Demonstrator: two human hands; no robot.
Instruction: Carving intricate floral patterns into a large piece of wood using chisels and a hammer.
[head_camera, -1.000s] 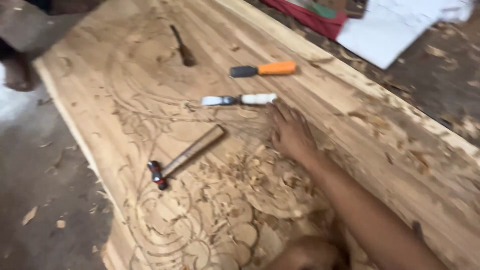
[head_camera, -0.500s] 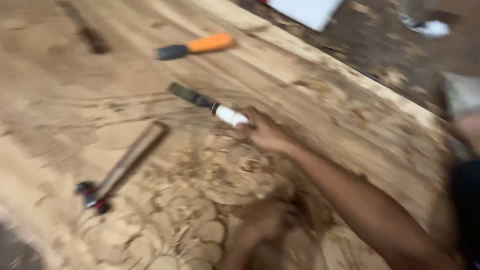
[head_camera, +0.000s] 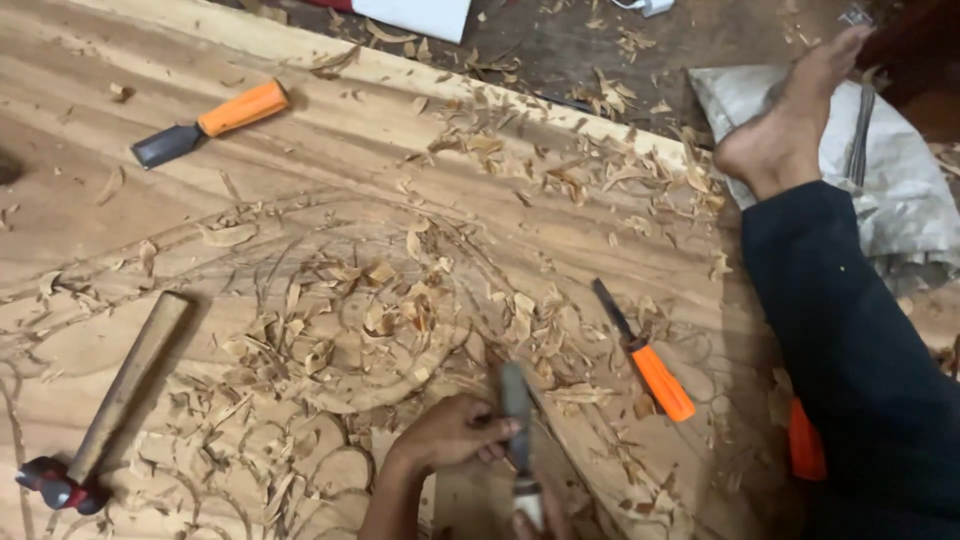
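Head view looks down on a large carved wooden panel (head_camera: 330, 170) covered with wood shavings (head_camera: 400, 300). The left hand (head_camera: 450, 435) is closed around the metal blade of a chisel (head_camera: 517, 425), fingers wrapped near the tip, probably to guide the edge along the carved line. The chisel stands steeply, with its pale handle toward the bottom edge of the picture. The right hand is almost out of view at the bottom edge, just under the pale handle, so I cannot tell if it grips the handle or not.

3 other tools lie on the panel, all well apart from the hands. A hammer (head_camera: 110, 400) with wooden shaft and dark head lies at the left, its shaft toward the carving, so it is easy to pick up. 1 orange-handled chisel (head_camera: 215, 122) rests at the upper left, and a second orange-handled chisel (head_camera: 645, 355) lies just right of the hand among the shavings.

At the right, a leg in dark trousers (head_camera: 850, 350) stretches over the panel, and the bare foot (head_camera: 790, 120) rests on a grey sack (head_camera: 900, 200).
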